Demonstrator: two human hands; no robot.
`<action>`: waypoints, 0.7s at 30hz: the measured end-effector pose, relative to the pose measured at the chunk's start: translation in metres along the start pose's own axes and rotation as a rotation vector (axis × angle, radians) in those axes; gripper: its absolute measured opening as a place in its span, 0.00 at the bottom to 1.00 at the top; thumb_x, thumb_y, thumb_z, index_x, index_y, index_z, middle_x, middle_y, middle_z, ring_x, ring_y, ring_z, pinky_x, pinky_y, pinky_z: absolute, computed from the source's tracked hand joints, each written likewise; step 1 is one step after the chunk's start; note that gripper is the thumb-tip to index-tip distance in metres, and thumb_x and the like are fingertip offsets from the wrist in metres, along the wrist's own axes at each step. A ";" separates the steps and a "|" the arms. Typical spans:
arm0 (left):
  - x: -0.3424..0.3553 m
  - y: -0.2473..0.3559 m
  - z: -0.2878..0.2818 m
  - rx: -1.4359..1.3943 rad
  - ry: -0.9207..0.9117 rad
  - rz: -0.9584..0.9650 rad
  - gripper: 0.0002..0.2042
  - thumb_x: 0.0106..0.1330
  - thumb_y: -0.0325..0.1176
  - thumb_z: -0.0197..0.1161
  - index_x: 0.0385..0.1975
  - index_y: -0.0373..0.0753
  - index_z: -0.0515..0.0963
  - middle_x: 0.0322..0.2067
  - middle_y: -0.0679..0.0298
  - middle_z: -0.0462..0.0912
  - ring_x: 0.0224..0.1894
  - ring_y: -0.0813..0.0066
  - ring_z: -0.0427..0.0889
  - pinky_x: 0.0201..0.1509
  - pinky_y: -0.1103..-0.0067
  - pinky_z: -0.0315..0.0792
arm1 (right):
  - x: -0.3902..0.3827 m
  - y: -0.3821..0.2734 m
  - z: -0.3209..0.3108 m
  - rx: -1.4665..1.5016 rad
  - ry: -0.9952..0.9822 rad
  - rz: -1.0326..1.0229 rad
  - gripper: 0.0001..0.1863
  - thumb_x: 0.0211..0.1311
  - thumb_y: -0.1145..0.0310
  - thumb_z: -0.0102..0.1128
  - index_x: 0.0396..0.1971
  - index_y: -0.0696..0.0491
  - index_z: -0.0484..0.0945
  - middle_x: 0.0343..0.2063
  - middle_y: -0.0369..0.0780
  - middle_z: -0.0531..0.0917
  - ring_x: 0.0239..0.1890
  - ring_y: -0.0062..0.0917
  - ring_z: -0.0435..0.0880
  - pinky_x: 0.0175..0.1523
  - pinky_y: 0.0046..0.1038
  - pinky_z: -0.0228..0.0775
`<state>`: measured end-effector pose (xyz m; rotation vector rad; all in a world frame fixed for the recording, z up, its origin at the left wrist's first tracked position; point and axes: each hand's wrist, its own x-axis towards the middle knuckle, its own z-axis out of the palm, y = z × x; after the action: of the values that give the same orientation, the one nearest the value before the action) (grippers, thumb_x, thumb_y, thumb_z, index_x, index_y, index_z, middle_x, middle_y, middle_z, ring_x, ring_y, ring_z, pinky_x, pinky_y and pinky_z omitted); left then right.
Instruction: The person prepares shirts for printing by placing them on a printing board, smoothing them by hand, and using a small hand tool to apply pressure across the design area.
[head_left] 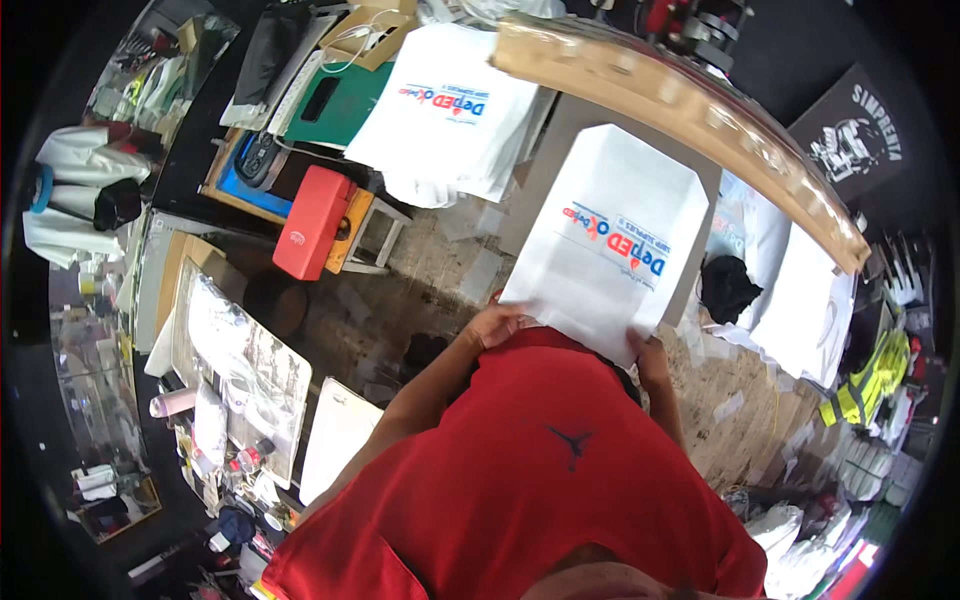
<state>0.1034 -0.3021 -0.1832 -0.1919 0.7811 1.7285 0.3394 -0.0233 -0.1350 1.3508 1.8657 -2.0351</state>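
Observation:
A white cloth-like bag or sheet (585,285) with blue and red print lies in front of me. Most of it rests over a flat grey board (545,150), beneath a raised wooden frame. My left hand (499,323) pinches its near left corner, the fingertips partly hidden under the material. At the near right corner my right hand (648,358) grips the edge, with the thumb on top. To the left of the board sits a pile of similar white printed pieces (410,155).
The wooden frame (640,80) slants over the board's far side. A red case (314,222) rests on a small stool (372,235) at left. White sheets (800,300) and a black cloth (728,288) lie at right. A cluttered table (240,370) stands at lower left.

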 end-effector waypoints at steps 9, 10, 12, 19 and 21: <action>-0.029 0.173 0.107 1.165 0.334 0.393 0.20 0.71 0.47 0.61 0.41 0.31 0.83 0.28 0.53 0.86 0.30 0.73 0.85 0.37 0.71 0.77 | 0.002 -0.100 0.124 0.419 -0.076 -0.089 0.15 0.63 0.69 0.67 0.46 0.60 0.80 0.35 0.36 0.84 0.37 0.26 0.82 0.43 0.30 0.75; -0.030 0.202 0.104 1.178 0.373 0.504 0.21 0.71 0.48 0.62 0.38 0.31 0.84 0.22 0.59 0.84 0.26 0.76 0.82 0.32 0.74 0.75 | 0.018 -0.112 0.142 0.453 -0.104 -0.169 0.14 0.62 0.71 0.68 0.45 0.60 0.80 0.36 0.37 0.84 0.37 0.25 0.82 0.43 0.30 0.75; -0.038 0.248 0.096 1.103 0.418 0.705 0.21 0.70 0.48 0.64 0.33 0.31 0.84 0.16 0.65 0.80 0.20 0.79 0.77 0.27 0.79 0.71 | 0.064 -0.142 0.178 0.335 -0.014 -0.163 0.13 0.61 0.74 0.68 0.44 0.61 0.80 0.40 0.39 0.85 0.39 0.25 0.83 0.41 0.28 0.74; -0.036 0.343 -0.026 0.711 0.749 0.732 0.20 0.65 0.45 0.69 0.23 0.31 0.80 0.14 0.63 0.77 0.15 0.76 0.74 0.21 0.78 0.67 | 0.167 -0.248 0.301 0.275 -0.332 -0.072 0.22 0.61 0.69 0.67 0.53 0.58 0.73 0.46 0.40 0.83 0.44 0.26 0.84 0.46 0.31 0.76; -0.016 0.353 -0.079 0.729 0.915 0.598 0.19 0.62 0.44 0.70 0.25 0.30 0.81 0.18 0.62 0.80 0.17 0.73 0.75 0.23 0.77 0.69 | 0.181 -0.252 0.331 0.215 -0.273 -0.047 0.15 0.61 0.66 0.67 0.44 0.56 0.79 0.38 0.38 0.85 0.34 0.25 0.85 0.36 0.30 0.76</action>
<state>-0.2339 -0.3991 -0.0948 -0.2613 2.2666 1.7300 -0.0963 -0.1447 -0.0931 1.0092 1.6182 -2.3611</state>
